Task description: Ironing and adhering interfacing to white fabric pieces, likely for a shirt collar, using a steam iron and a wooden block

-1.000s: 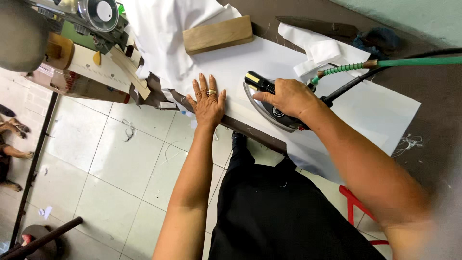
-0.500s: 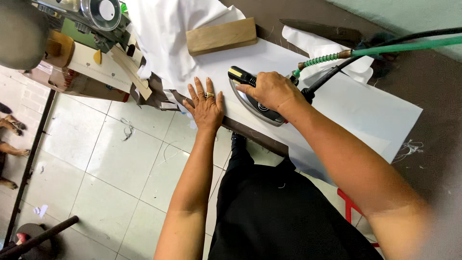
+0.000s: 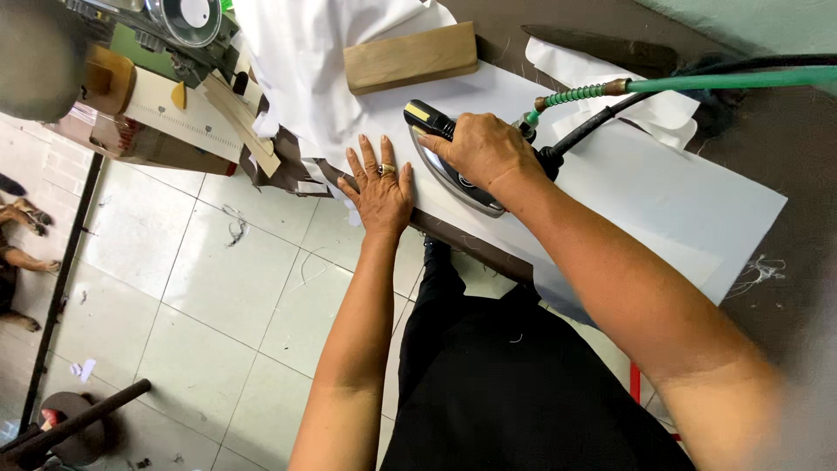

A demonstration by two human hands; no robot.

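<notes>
Shift since earlier frame: heavy grey metal steam iron (image 3: 453,170) slid leftward along white fabric sheet (image 3: 628,187), now just beside flattened left hand; that hand barely moved.
Right grip: right hand (image 3: 479,148) wrapped tight round the iron's black handle, fingers curled over the top, yellow-tipped nose of the handle poking out in front.
Left grip: left hand (image 3: 379,187) spread flat, fingers splayed, gold ring showing, holding nothing, pressing the cloth near the board's edge.
Iron's place: soleplate down on the cloth, at the near edge of the dark padded ironing table (image 3: 785,148).
Lines to iron: green hose with ribbed collar (image 3: 697,85) and black cable (image 3: 593,122) trailing off to the right.
Further out: tan wooden block (image 3: 410,57) lying on bunched white cloth; sewing machine with round dial (image 3: 174,26) at top left; pale tiled floor (image 3: 218,288) below.
Doing it well, by judgement: cloth kept taut under the flat palm, fingertips clear of the hot nose, strokes even, hose kept off the pressed area.
</notes>
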